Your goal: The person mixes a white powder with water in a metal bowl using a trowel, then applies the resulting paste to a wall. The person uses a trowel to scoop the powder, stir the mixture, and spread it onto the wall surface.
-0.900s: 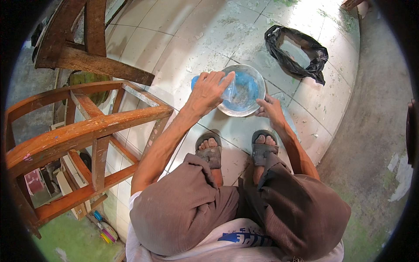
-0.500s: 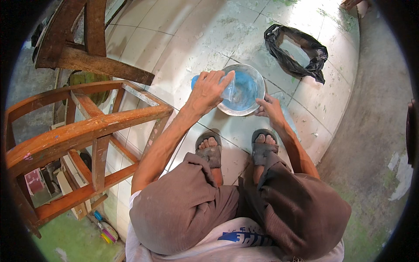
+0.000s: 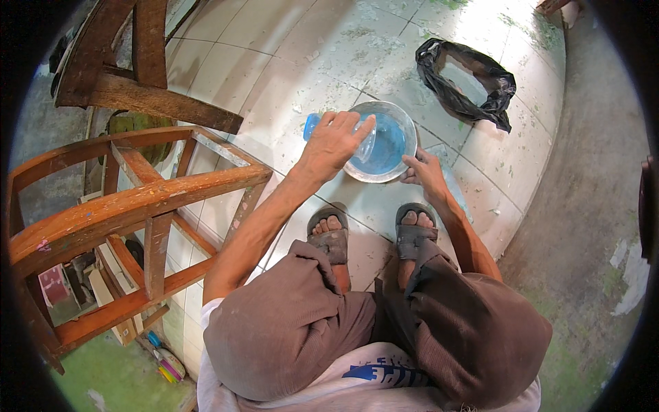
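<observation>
A round metal bowl (image 3: pixel 410 123) stands on the tiles ahead of my feet, its inside coated with blue liquid (image 3: pixel 390 145). My left hand (image 3: pixel 331 144) is closed around a clear plastic cup (image 3: pixel 367 145), tilted over the bowl's left side. The cup's blue end (image 3: pixel 311 126) sticks out to the left of my fingers, and the palm hides its middle. On the bowl's right rim, my right hand (image 3: pixel 423 168) grips the edge between thumb and fingers.
A black plastic bag (image 3: pixel 473 113) lies open at the far right. Wooden chair frames (image 3: pixel 137 206) crowd the left side. My sandalled feet (image 3: pixel 329 237) are just below the bowl. Flakes of debris dot the tiled floor (image 3: pixel 322 82).
My left hand and the cup have shifted slightly to the right over the bowl. My right hand stays on the rim.
</observation>
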Demonstrator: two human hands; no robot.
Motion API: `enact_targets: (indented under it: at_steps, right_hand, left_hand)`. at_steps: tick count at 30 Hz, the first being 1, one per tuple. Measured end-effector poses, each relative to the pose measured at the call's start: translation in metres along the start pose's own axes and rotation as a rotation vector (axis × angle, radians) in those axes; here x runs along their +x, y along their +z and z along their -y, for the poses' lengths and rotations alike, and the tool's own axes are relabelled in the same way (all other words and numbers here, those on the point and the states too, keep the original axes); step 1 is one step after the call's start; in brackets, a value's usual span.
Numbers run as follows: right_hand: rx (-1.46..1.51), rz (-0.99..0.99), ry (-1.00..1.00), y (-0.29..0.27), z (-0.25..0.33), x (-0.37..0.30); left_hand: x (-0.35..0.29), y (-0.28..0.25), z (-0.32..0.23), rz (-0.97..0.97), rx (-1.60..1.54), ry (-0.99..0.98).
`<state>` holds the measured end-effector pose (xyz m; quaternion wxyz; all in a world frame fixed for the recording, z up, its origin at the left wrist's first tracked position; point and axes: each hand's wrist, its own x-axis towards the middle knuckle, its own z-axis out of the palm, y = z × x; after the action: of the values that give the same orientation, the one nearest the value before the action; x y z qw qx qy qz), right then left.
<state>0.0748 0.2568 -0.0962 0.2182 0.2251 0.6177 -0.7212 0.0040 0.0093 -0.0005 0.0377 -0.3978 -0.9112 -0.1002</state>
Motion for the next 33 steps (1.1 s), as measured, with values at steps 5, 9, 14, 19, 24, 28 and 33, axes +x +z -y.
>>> enact_targets:
  at_steps: [5,9,14,19,24,28,33]
  right_hand:
    - [0.006,-0.006,-0.002,-0.002,-0.002,0.003]
    - [0.003,-0.006,-0.008,-0.001,-0.002,0.003]
    - [0.004,0.0,-0.026,-0.004,-0.006,0.006]
    - [0.003,0.016,-0.038,-0.006,-0.009,0.008]
    - [-0.006,0.013,-0.035,-0.006,-0.005,0.003]
    - [-0.202,-0.115,-0.123,0.0,0.003,-0.011]
    - [-0.555,-0.229,-0.426,-0.005,-0.001,-0.016]
  left_hand:
    - [0.009,-0.005,-0.008,0.048,0.064,0.07]
    - [0.016,-0.006,-0.013,0.132,0.148,0.09]
    - [0.023,-0.007,-0.016,0.133,0.178,0.113]
    - [0.021,0.0,-0.012,-0.008,0.036,0.023]
    - [0.001,-0.004,0.001,-0.182,-0.413,-0.096]
    - [-0.019,0.011,0.002,-0.271,-0.808,-0.26]
    - [-0.02,0.005,-0.01,-0.309,-1.003,-0.344]
